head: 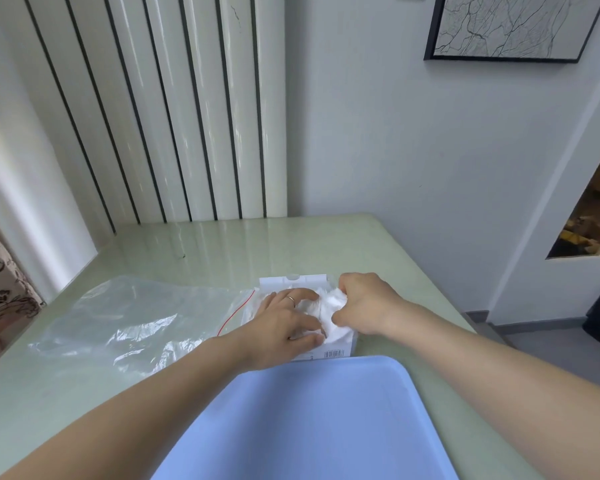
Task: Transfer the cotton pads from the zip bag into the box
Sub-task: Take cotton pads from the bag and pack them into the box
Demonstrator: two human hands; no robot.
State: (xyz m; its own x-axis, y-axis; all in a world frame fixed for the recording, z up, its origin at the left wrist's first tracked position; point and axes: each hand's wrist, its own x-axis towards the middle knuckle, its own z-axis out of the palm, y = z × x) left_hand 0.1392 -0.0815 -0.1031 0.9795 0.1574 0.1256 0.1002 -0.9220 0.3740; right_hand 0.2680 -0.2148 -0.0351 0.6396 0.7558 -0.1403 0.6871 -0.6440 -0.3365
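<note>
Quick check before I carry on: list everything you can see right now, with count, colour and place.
box: one, white, barcode on near side, table centre, under both hands
cotton pads: bunch, count unclear, white, in the box top
zip bag: one, clear with red seal line, flat, left of box
tray: one, blue, nearest the camera
table: one, pale green
picture: one, black frame, wall upper right
left hand: ring on one finger, fingers on pads
right hand: pinches pads
</note>
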